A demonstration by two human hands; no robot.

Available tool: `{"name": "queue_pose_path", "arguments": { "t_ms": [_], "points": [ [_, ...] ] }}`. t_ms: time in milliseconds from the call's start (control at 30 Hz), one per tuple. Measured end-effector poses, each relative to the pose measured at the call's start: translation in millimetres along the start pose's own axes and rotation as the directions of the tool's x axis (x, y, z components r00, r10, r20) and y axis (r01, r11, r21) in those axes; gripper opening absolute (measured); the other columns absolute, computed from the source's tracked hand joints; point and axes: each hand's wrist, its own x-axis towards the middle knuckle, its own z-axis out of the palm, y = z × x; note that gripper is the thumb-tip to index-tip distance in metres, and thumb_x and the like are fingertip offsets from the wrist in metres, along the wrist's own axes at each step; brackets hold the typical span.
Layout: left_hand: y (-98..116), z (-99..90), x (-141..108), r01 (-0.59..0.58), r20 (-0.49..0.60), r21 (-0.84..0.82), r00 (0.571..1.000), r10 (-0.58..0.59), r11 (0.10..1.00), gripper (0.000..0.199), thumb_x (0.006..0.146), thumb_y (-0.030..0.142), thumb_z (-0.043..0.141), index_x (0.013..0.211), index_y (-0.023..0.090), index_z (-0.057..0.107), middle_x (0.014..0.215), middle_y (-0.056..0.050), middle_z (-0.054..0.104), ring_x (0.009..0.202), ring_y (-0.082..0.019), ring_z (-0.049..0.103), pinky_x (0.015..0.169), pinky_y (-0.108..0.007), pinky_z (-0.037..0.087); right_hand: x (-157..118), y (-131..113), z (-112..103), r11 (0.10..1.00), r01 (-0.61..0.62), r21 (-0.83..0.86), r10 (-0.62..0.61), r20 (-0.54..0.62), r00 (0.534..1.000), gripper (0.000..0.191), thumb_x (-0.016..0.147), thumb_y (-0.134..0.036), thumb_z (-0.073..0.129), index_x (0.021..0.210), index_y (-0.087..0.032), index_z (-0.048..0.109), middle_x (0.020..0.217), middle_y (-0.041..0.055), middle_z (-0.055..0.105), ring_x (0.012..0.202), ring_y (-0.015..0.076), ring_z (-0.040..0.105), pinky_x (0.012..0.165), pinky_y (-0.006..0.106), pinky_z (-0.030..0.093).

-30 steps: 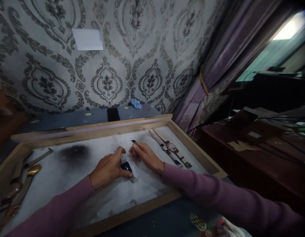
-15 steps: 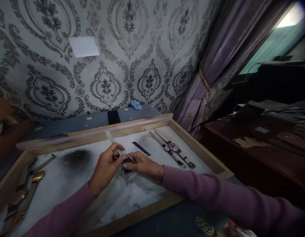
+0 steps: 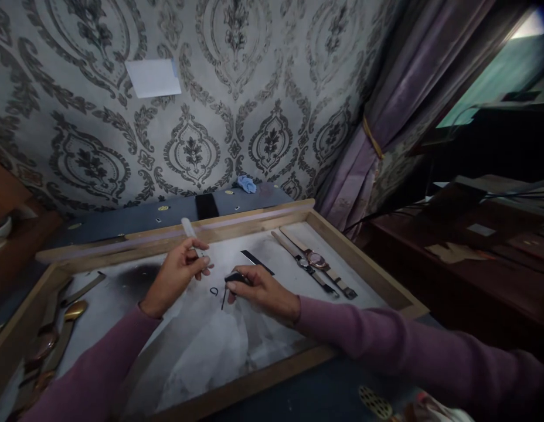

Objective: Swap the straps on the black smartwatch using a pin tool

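Observation:
My left hand (image 3: 177, 272) is closed on a pale watch strap (image 3: 187, 227), its free end pointing up and away past my fingers. To its right, my right hand (image 3: 265, 293) grips a small black object (image 3: 237, 278); its kind is partly hidden by my fingers. A thin dark rod (image 3: 223, 299) points down from that grip. Between the hands, a small black D-shaped loop (image 3: 214, 291) shows against the white surface. A flat black blade-like strip (image 3: 257, 262) lies beyond my right hand. Two watches (image 3: 316, 259) lie side by side farther right.
A wooden-rimmed tray (image 3: 364, 264) with a white, smudged bottom surrounds the work. More watches and straps (image 3: 61, 334) lie along its left side. Behind the rim are a black phone-like slab (image 3: 207, 206) and a crumpled blue cloth (image 3: 246, 184).
My hands have drawn apart: the left moved left with the pale strap, while the right keeps the black object. The black loop between them has come into view. The camera view shifted slightly.

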Motion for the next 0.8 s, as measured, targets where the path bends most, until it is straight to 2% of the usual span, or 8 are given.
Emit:
{"name": "queue_pose_path", "arguments": {
  "t_ms": [133,233,367,467,533,600,700,800],
  "points": [
    [-13.1,14.4,-0.9,0.050,0.258,0.043,0.964,-0.059,0.998,0.026,0.074,0.033,0.062,0.093,0.017,0.054,0.055,0.007,0.053,0.047,-0.010,0.052,0.045,-0.019,0.036,0.6,-8.4,-5.7,0.998,0.039,0.041,-0.037,-0.039,0.999,0.035,0.079,-0.049,0.069,0.077,-0.014,0.067,0.073,-0.0003,0.063,0.071,0.0128,0.055,0.072,0.027,0.043],
    [-17.3,23.2,5.1,0.021,0.365,0.064,0.930,-0.043,0.998,0.024,0.078,0.034,0.062,0.094,0.017,0.056,0.056,0.007,0.050,0.050,-0.009,0.050,0.048,-0.019,0.037,0.8,-10.6,-6.8,0.994,0.003,0.108,0.007,-0.094,0.996,0.037,0.073,-0.050,0.074,0.078,-0.015,0.067,0.070,-0.0023,0.061,0.067,0.0112,0.053,0.069,0.026,0.043],
    [-18.2,31.2,17.1,-0.032,0.377,0.080,0.926,-0.001,0.996,0.034,0.081,0.040,0.057,0.104,0.016,0.056,0.062,0.005,0.052,0.052,-0.010,0.050,0.049,-0.020,0.038,3.3,-12.9,-7.7,0.983,-0.005,0.185,0.027,-0.113,0.993,0.040,0.072,-0.052,0.075,0.075,-0.014,0.066,0.068,-0.0015,0.060,0.062,0.0094,0.048,0.062,0.024,0.041],
    [-14.0,29.3,21.2,-0.079,0.311,0.114,0.950,0.040,0.990,0.041,0.082,0.039,0.057,0.117,0.018,0.055,0.066,0.005,0.052,0.057,-0.011,0.050,0.057,-0.022,0.040,5.3,-13.1,-9.3,0.985,-0.006,0.172,0.029,-0.132,0.991,0.042,0.071,-0.054,0.074,0.068,-0.014,0.063,0.062,-0.0028,0.054,0.057,0.0078,0.042,0.056,0.022,0.034],
    [-7.5,24.3,18.9,-0.087,0.263,0.140,0.964,0.048,0.986,0.039,0.086,0.040,0.054,0.118,0.019,0.056,0.068,0.005,0.051,0.058,-0.010,0.048,0.057,-0.021,0.039,5.7,-11.0,-9.6,0.992,-0.029,0.125,0.046,-0.135,0.990,0.044,0.068,-0.054,0.076,0.061,-0.014,0.058,0.057,-0.0045,0.048,0.056,0.0072,0.039,0.054,0.022,0.031],
    [1.5,19.0,12.6,-0.072,0.269,0.152,0.963,0.028,0.986,0.037,0.089,0.045,0.049,0.110,0.017,0.059,0.068,0.004,0.050,0.057,-0.010,0.048,0.052,-0.020,0.038,5.3,-7.1,-8.5,0.996,-0.058,0.067,0.065,-0.102,0.993,0.048,0.066,-0.055,0.077,0.054,-0.015,0.053,0.053,-0.0061,0.043,0.053,0.0065,0.035,0.053,0.022,0.027],
    [13.4,15.5,-0.2,-0.001,0.406,0.134,0.912,-0.054,0.991,0.042,0.089,0.054,0.047,0.094,0.014,0.062,0.063,0.003,0.051,0.052,-0.010,0.049,0.043,-0.019,0.035,3.4,-0.2,-4.0,0.997,-0.079,-0.012,0.078,-0.053,0.996,0.051,0.063,-0.056,0.077,0.050,-0.015,0.049,0.049,-0.0071,0.039,0.052,0.0062,0.032,0.051,0.022,0.024],
    [16.2,16.7,-8.6,0.131,0.515,0.085,0.843,-0.157,0.988,0.041,0.081,0.055,0.059,0.088,0.015,0.058,0.066,0.001,0.056,0.054,-0.010,0.053,0.042,-0.018,0.037,1.9,3.3,0.1,0.991,-0.117,-0.070,0.114,-0.051,0.992,0.051,0.060,-0.056,0.078,0.050,-0.015,0.050,0.048,-0.0070,0.041,0.051,0.0062,0.033,0.049,0.022,0.024]
  ]
}}
